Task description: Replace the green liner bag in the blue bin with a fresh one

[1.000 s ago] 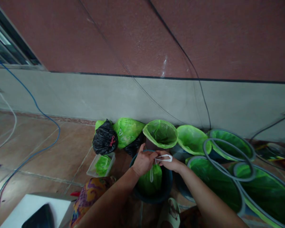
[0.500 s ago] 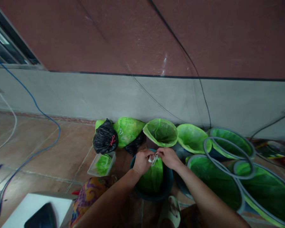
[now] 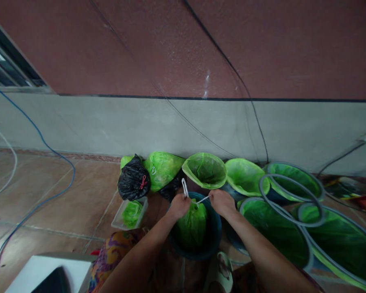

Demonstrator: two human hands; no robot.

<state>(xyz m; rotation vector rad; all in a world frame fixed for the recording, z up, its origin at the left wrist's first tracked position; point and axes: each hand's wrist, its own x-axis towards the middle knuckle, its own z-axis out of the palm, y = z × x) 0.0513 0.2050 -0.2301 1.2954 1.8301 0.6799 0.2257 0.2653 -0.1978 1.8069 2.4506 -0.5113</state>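
Observation:
A green plastic bag stands gathered at its neck inside a dark blue bucket. White drawstring runs from the neck of the bag to both hands. My left hand is closed on one side of it, and a white loop sticks up above the fist. On the other side, my right hand grips the string's opposite end, with the string stretched between the hands. Both hands are just above the bucket's rim.
Several bins with green liners, such as this one, line the wall and the right. Loose grey rings lie over them. Tied bags, one black, one green, and a clear tub are left. A white box sits lower left.
My hands have moved apart from the bag's neck, the left leftward and the right rightward. The white string, bunched between the fingers before, is now drawn out.

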